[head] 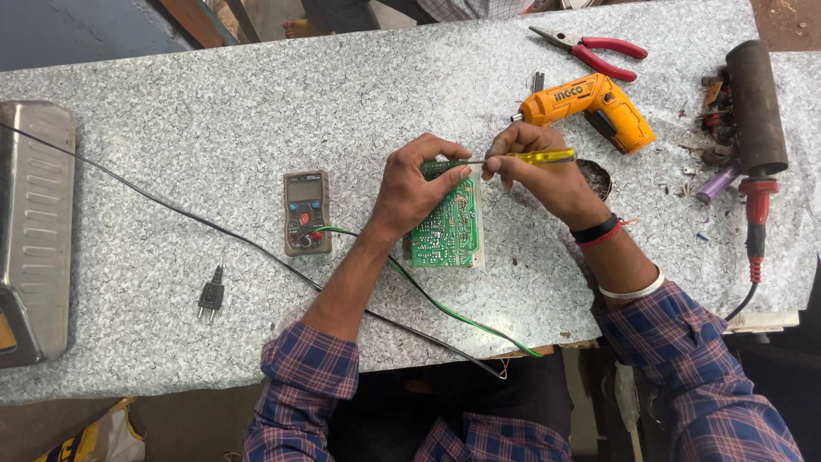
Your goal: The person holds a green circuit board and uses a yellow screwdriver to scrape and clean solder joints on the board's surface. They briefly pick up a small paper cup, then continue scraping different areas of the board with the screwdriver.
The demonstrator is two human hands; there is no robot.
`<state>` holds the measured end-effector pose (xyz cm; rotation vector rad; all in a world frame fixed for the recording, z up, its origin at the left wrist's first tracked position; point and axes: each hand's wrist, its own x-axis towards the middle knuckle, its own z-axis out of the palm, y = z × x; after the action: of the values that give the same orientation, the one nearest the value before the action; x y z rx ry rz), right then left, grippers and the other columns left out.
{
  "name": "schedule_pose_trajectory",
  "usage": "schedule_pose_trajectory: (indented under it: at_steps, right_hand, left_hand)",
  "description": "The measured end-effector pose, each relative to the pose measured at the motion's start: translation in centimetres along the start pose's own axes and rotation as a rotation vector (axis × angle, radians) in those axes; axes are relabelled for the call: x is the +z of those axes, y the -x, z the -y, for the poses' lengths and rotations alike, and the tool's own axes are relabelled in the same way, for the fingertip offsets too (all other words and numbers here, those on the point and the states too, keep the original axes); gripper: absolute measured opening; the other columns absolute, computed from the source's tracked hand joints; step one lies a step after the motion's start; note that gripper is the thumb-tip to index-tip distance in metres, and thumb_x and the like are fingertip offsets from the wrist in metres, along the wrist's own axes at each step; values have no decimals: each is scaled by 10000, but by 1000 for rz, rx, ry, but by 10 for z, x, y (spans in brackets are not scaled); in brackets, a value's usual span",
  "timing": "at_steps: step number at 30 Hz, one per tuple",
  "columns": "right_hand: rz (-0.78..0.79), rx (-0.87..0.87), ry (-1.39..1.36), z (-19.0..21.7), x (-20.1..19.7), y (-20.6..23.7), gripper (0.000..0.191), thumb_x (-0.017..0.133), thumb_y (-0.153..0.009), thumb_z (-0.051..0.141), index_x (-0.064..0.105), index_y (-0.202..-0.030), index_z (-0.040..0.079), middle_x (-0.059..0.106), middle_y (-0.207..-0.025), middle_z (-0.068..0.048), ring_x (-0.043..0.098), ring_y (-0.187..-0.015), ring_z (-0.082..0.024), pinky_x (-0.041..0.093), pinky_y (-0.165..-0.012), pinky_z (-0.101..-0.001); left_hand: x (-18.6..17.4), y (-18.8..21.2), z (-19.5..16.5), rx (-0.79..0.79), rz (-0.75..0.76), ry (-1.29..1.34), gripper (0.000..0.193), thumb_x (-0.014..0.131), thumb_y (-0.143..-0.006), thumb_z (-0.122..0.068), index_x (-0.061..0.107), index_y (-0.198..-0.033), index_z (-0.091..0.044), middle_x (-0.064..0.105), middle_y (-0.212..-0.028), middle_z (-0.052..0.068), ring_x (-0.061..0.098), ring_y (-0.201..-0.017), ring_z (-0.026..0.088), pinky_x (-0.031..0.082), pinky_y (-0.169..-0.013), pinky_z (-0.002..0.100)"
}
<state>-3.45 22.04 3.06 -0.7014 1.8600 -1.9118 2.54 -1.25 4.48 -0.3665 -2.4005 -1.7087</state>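
The left hand (417, 184) grips the green circuit board (448, 224) on the worktop (256, 111). The right hand (534, 162) clenches a yellow screwdriver (522, 157), tip at the board's top edge; work appears mid-way, board not yet freed.

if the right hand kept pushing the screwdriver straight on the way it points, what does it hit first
The right hand aims the yellow-handled screwdriver leftward; its tip already seems to meet the top edge of the green circuit board, beside the left hand's fingers. Depth is unclear.

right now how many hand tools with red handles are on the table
2: red-handled pliers at the far edge beyond the orange power screwdriver, and a red-handled tool by the right edge, below a dark cylinder. Clutter there may hide more.
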Motion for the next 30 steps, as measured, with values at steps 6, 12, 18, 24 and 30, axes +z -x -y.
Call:
schedule_pose_trajectory:
  at_steps: [6, 12, 18, 24, 30]
  right_hand:
    - [28, 2, 52, 2, 2, 1, 128, 763, -928, 88, 681, -1016, 42, 712, -915, -1, 648, -804, -43, 537, -687, -196]
    - [5, 17, 38, 4, 2, 3, 133, 768, -927, 97, 687, -1018, 43, 708, -906, 1, 644, -794, -42, 530, -683, -193]
    - [-6, -1, 5, 1, 1, 3, 101, 734, -938, 88, 674, -1000, 36, 719, -923, -16, 656, -809, -56, 541, -678, -197]
    - [-33, -14, 15, -3, -1, 2, 63, 708, -947, 71, 667, -979, 35, 724, -922, -37, 664, -817, -65, 536, -671, -204]
    - [-59, -13, 5, -1, 0, 1, 74, 685, -986, 107, 659, -984, 38, 727, -885, -46, 655, -783, -72, 512, -654, -216]
  left_hand:
    - [2, 0, 3, -14, 13, 7, 122, 801, -889, -151, 767, -984, -83, 734, -974, 27, 727, -916, 137, 580, -794, 294]
    - [4, 0, 4, 13, 16, -47, 123, 781, -908, -163, 746, -985, -75, 731, -963, 26, 717, -899, 144, 566, -782, 305]
    - [5, 0, 4, -9, 8, -64, 142, 795, -901, -186, 751, -978, -75, 727, -946, 28, 708, -865, 143, 556, -749, 307]
    - [6, 0, 4, 18, 2, -75, 137, 787, -906, -175, 753, -990, -72, 729, -943, 33, 712, -868, 152, 554, -756, 312]
    - [6, 0, 4, 22, -7, -83, 132, 781, -909, -170, 754, -994, -73, 729, -936, 32, 712, -864, 152, 555, -751, 316]
